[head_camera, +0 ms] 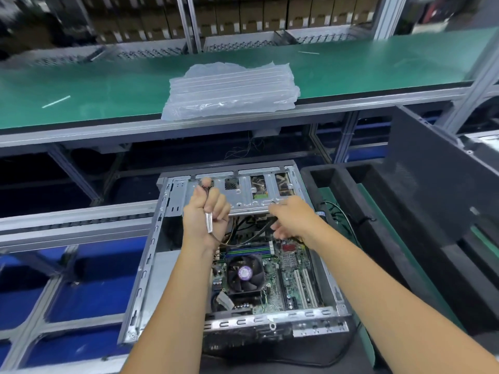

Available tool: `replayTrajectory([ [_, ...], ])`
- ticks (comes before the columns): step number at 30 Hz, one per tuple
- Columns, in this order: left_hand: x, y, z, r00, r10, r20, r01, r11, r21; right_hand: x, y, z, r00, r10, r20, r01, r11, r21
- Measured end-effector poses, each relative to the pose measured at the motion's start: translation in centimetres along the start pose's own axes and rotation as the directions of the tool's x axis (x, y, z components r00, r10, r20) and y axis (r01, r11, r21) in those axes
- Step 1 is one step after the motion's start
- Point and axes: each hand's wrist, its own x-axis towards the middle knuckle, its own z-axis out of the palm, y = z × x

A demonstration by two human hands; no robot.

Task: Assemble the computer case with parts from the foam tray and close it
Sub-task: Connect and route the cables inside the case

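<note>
The open computer case [237,255] is set at centre, with the drive cage [243,193] at its far end and the motherboard [270,276] inside nearer the viewer, the cooler fan [244,273] seated on the board's left part. The left hand [206,211] is held over the cage's left end and the right hand [293,217] over the cage's near right edge, above cables [243,236] lying between cage and board. The foam tray [378,211] is placed just right of the case, a side panel [437,184] is leant further right, and a stack of plastic bags [232,90] is laid on the conveyor belt [81,87] behind.
</note>
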Motion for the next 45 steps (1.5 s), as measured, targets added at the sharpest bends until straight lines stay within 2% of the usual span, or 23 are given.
replayTrajectory([
  [2, 0.0, -0.1, 0.0, 0.996, -0.002, -0.093, 0.013, 0.992, 0.122, -0.2, -0.2, -0.2, 0.995, 0.09, 0.033, -0.096, 0.937, 0.335],
  [4, -0.1, -0.3, 0.1, 0.972, -0.046, -0.232, 0.13, 0.923, 0.363, -0.3, -0.1, -0.5, 0.999, 0.049, 0.016, -0.05, 0.849, 0.526],
  [5, -0.3, -0.6, 0.1, 0.957, -0.06, -0.284, 0.209, 0.823, 0.529, -0.3, 0.1, -0.6, 1.0, 0.003, 0.011, -0.009, 0.799, 0.602],
  [7, -0.8, -1.3, 0.4, 0.947, -0.094, -0.307, 0.313, 0.481, 0.819, -0.4, 0.4, -0.9, 0.997, -0.073, 0.008, 0.047, 0.704, 0.708],
  [8, -1.0, -1.8, 0.7, 0.945, -0.12, -0.305, 0.328, 0.334, 0.883, -0.5, 0.6, -1.1, 0.995, -0.094, 0.016, 0.051, 0.667, 0.743],
  [9, -1.1, -2.4, 0.9, 0.942, -0.121, -0.313, 0.334, 0.243, 0.911, -0.5, 0.9, -1.4, 0.993, -0.111, 0.029, 0.049, 0.643, 0.765],
  [11, -1.4, -3.4, 1.2, 0.949, -0.069, -0.307, 0.314, 0.139, 0.939, -0.6, 1.3, -1.8, 0.985, -0.156, 0.072, 0.044, 0.635, 0.771],
  [14, -1.9, -4.9, 1.5, 0.985, -0.033, -0.167, 0.166, -0.039, 0.985, -0.9, 2.1, -2.7, 0.963, -0.242, 0.121, 0.076, 0.67, 0.738],
  [15, -2.2, -5.2, 1.5, 0.99, -0.028, -0.136, 0.135, -0.063, 0.989, -1.0, 2.4, -2.8, 0.957, -0.265, 0.114, 0.115, 0.713, 0.691],
  [17, -2.6, -5.2, 1.5, 0.992, -0.042, -0.119, 0.119, -0.003, 0.993, -1.0, 2.8, -2.8, 0.953, -0.295, 0.075, 0.22, 0.837, 0.5],
  [19, -2.9, -4.7, 1.4, 0.995, -0.081, -0.056, 0.062, 0.071, 0.996, -0.9, 3.1, -2.6, 0.949, -0.308, 0.067, 0.274, 0.91, 0.311],
  [21, -3.2, -4.2, 1.2, 0.989, -0.146, 0.023, -0.016, 0.049, 0.999, -0.8, 3.3, -2.3, 0.944, -0.319, 0.086, 0.285, 0.918, 0.274],
  [24, -3.2, -4.2, 1.0, 0.981, -0.171, 0.091, -0.108, -0.092, 0.99, -0.7, 3.3, -1.8, 0.935, -0.347, 0.071, 0.311, 0.899, 0.308],
  [26, -3.1, -4.5, 1.2, 0.977, -0.179, 0.113, -0.123, -0.045, 0.991, -0.4, 3.3, -1.6, 0.935, -0.355, 0.006, 0.341, 0.905, 0.255],
  [30, -2.9, -5.6, 2.1, 0.965, -0.26, -0.023, 0.092, 0.257, 0.962, -0.1, 3.6, -2.1, 0.939, -0.34, -0.061, 0.343, 0.902, 0.262],
  [32, -3.0, -6.6, 2.2, 0.952, -0.291, -0.093, 0.192, 0.333, 0.923, 0.0, 3.7, -2.6, 0.935, -0.334, -0.118, 0.353, 0.91, 0.217],
  [34, -3.1, -7.5, 2.1, 0.937, -0.307, -0.165, 0.275, 0.36, 0.891, 0.6, 3.5, -3.2, 0.906, -0.333, -0.259, 0.383, 0.907, 0.174],
  [36, -3.3, -8.3, 2.0, 0.905, -0.339, -0.257, 0.376, 0.355, 0.856, 1.3, 3.0, -3.7, 0.888, -0.292, -0.356, 0.391, 0.887, 0.246],
  [40, -3.2, -9.2, 1.7, 0.861, -0.34, -0.378, 0.493, 0.378, 0.784, 2.8, 2.5, -3.3, 0.896, -0.198, -0.397, 0.365, 0.838, 0.406],
  [45, -2.3, -10.6, 2.0, 0.884, -0.244, -0.398, 0.467, 0.45, 0.762, 3.5, 3.1, -2.4, 0.873, -0.19, -0.45, 0.363, 0.868, 0.338],
])
